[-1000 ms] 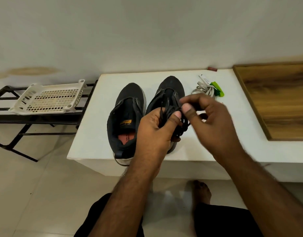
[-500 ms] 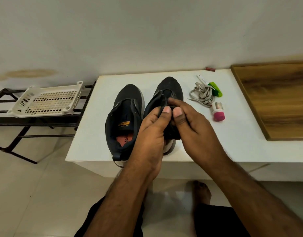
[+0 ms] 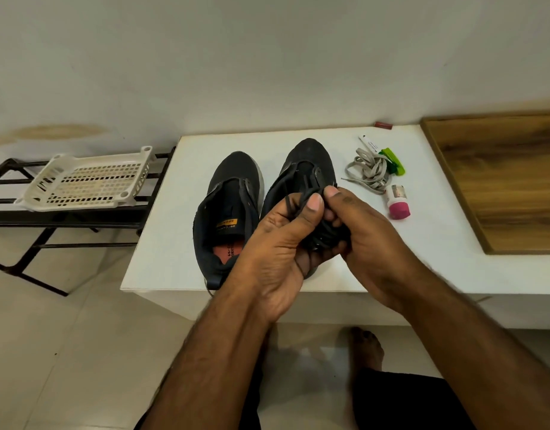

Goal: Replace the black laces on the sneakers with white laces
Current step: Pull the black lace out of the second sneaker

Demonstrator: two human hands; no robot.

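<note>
Two black sneakers stand side by side on the white table (image 3: pixel 391 259), toes toward the wall. The left sneaker (image 3: pixel 228 209) has no lace and shows an orange insole. My hands cover the heel half of the right sneaker (image 3: pixel 307 162). My left hand (image 3: pixel 276 243) grips a bundle of black lace (image 3: pixel 326 234), thumb up against it. My right hand (image 3: pixel 363 231) curls round the same bundle from the right, pinching it with thumb and fingers. The pale white laces (image 3: pixel 368 172) lie in a loose heap right of the sneakers, untouched.
A green clip (image 3: pixel 393 161) and a white tube (image 3: pixel 371 144) lie by the white laces, a pink-capped bottle (image 3: pixel 398 201) just nearer. A wooden board (image 3: pixel 500 181) covers the table's right. A white perforated basket (image 3: pixel 87 181) sits on a black rack at left. My bare foot (image 3: pixel 365 342) is below.
My hands have shifted slightly right and closed together round the black lace, gathering it into a tighter bundle over the right sneaker. The pink-capped bottle, hidden a second ago, is in view.
</note>
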